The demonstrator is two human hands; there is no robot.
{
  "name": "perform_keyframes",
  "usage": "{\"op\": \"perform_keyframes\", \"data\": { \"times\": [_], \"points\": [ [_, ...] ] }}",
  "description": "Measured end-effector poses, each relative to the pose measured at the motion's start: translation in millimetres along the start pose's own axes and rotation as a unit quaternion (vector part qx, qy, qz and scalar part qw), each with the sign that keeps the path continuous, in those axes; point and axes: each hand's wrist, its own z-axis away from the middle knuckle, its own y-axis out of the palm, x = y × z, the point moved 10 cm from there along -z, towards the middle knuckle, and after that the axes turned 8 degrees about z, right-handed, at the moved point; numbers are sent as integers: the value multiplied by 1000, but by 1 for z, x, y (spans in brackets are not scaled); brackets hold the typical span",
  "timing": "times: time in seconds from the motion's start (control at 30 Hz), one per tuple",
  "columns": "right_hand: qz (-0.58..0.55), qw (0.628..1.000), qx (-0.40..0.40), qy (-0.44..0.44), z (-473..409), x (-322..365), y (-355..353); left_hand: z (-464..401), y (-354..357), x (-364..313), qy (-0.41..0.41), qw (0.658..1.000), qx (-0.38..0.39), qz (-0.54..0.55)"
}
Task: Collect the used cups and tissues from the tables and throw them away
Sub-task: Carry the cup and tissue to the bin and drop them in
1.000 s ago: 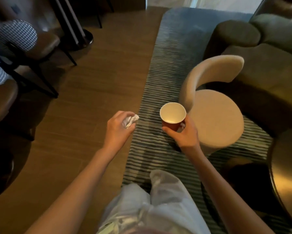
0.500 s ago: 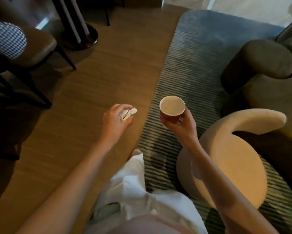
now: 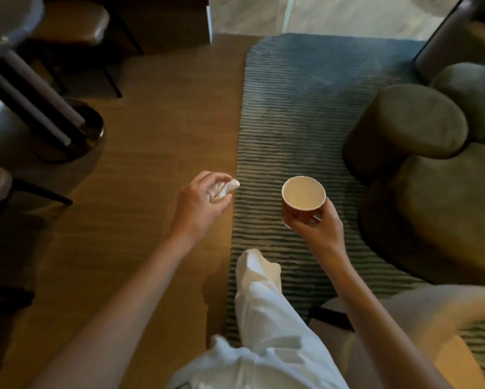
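My left hand (image 3: pixel 200 204) holds a crumpled white tissue (image 3: pixel 221 189) in its curled fingers, out over the wooden floor near the rug's edge. My right hand (image 3: pixel 317 228) grips a red paper cup (image 3: pixel 303 199) from below and behind. The cup is upright, its pale inside shows and looks empty. Both hands are held in front of me at about the same height, roughly a cup's width or two apart.
A striped grey rug (image 3: pixel 294 116) runs ahead on the wooden floor (image 3: pixel 140 169). Olive round poufs (image 3: pixel 404 124) and a sofa stand right. A beige stool (image 3: pixel 443 332) is at lower right. Chairs and a table base (image 3: pixel 75 130) stand left. My white trouser leg (image 3: pixel 263 304) steps forward.
I have walked forward along the rug's edge. The beige stool has slid from mid-right to the lower right corner. Both hands keep their hold on the tissue and the cup.
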Motion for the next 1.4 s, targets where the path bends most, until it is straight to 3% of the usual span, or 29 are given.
{"op": "perform_keyframes", "data": {
  "times": [0.43,0.83,1.13,1.4],
  "points": [
    [-23,1000,4,12,-351,87,19,-353,54,28,36,999,32,-19],
    [-42,995,-82,50,-669,138,63,-714,79,101,47,994,101,-11],
    [-66,988,-120,69,-891,115,47,-942,172,142,59,988,141,2],
    [-85,985,-137,58,-1116,127,-15,-1147,264,111,46,987,156,-5]
  ]
}}
